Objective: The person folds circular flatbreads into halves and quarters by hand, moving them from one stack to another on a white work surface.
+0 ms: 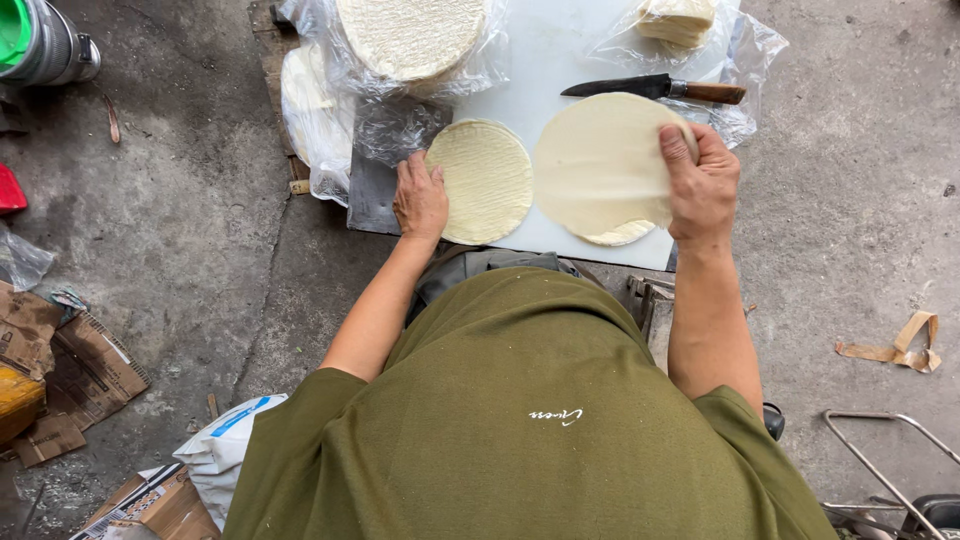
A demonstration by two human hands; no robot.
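On a white cutting board (560,60) lie two pale round dough wrappers. My left hand (419,195) rests flat on the left edge of the ribbed wrapper (487,180). My right hand (700,180) grips the right edge of a smooth thin wrapper (598,160) and lifts it off a small stack of wrappers (620,234) beneath. A knife (655,89) with a dark blade and a wooden handle lies on the board just beyond the lifted wrapper.
Plastic bags hold stacks of wrappers at the back left (410,35) and a smaller folded pile at the back right (680,20). A metal canister with a green lid (40,40) stands far left. Cardboard (70,380) and a sack (225,445) lie on the concrete floor.
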